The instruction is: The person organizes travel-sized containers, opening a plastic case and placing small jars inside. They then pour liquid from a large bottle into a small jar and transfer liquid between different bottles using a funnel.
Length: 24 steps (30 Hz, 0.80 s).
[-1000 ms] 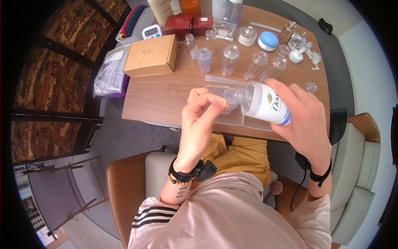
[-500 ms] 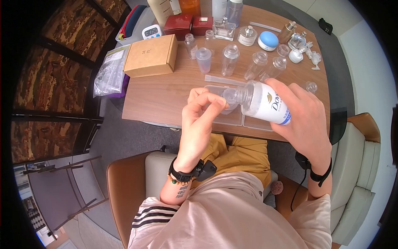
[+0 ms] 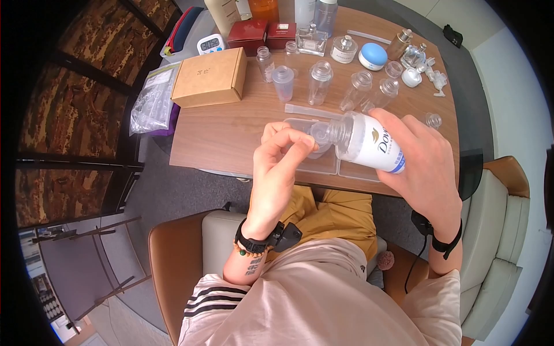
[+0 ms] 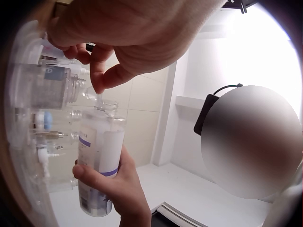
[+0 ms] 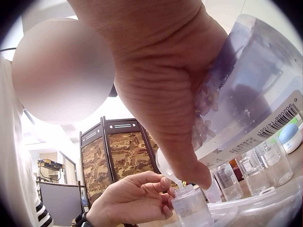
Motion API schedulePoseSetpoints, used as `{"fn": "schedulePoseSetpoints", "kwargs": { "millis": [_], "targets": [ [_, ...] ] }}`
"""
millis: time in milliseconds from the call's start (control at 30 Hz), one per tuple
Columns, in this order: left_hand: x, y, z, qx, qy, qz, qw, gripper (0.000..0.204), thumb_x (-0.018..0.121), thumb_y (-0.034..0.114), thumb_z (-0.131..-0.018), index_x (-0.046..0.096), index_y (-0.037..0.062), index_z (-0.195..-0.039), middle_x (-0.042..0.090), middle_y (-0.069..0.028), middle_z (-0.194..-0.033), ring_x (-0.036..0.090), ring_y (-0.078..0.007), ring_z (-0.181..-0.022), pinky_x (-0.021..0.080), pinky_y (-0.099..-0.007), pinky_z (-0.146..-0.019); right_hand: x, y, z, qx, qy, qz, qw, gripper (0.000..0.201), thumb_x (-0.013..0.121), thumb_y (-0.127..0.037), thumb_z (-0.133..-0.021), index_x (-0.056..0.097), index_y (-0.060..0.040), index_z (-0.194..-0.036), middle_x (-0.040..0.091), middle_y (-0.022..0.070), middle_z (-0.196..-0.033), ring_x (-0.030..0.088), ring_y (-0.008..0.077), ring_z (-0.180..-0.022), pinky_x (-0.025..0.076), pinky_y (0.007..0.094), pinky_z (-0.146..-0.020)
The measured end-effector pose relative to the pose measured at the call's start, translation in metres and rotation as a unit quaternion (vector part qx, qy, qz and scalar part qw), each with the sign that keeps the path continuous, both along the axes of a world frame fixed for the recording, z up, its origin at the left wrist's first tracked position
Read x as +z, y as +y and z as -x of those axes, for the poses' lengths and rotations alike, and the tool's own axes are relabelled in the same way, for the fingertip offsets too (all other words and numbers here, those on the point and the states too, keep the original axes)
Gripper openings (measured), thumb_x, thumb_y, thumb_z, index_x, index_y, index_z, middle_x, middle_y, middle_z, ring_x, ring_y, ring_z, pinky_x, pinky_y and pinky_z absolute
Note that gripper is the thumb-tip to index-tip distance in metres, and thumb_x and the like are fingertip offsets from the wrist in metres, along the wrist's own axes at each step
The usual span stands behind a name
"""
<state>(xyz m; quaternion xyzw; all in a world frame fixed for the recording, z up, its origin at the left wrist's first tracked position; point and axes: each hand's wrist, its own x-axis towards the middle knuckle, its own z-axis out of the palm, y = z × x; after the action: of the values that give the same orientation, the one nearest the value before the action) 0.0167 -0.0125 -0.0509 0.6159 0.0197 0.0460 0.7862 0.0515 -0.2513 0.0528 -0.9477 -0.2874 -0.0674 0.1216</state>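
Observation:
My right hand (image 3: 424, 161) grips a large Dove bottle (image 3: 372, 144) with a white label and tips it sideways, its uncapped threaded neck towards my left hand (image 3: 274, 161). Thumb and forefinger of the left pinch the edge of a small translucent funnel (image 5: 168, 170) at that neck. Under it, a small clear bottle (image 5: 193, 210) stands upright, the narrow funnel tip over its mouth in the right wrist view. The head view shows this small bottle mostly hidden behind the left fingers and the funnel.
A clear tray (image 3: 329, 169) lies at the table's front edge. Behind stand several empty clear bottles (image 3: 320, 83), a blue-lidded jar (image 3: 373, 57) and perfume bottles. A cardboard box (image 3: 209, 78) and a digital timer (image 3: 211, 44) are on the left, loose pump heads (image 3: 438, 81) at the right.

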Motion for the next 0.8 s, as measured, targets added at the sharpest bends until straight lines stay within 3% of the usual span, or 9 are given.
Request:
{"fn": "schedulePoseSetpoints", "kwargs": {
  "millis": [800],
  "targets": [
    [0.0013,-0.0011,-0.0002,0.006,0.0,-0.001,1.0,0.014,0.07,0.014,-0.1,0.076,0.0038,-0.092,0.054,-0.003,-0.109,0.044,-0.019,-0.12,0.034,-0.0329,-0.107,-0.0011,-0.0003,0.0002,0.0,0.001,-0.005,1.0,0.075,0.086,-0.009,-0.068,0.064,-0.0168,-0.139,0.062,0.0104,-0.093,0.063,0.0358,-0.086,0.05,0.0454,-0.075]
  ]
}}
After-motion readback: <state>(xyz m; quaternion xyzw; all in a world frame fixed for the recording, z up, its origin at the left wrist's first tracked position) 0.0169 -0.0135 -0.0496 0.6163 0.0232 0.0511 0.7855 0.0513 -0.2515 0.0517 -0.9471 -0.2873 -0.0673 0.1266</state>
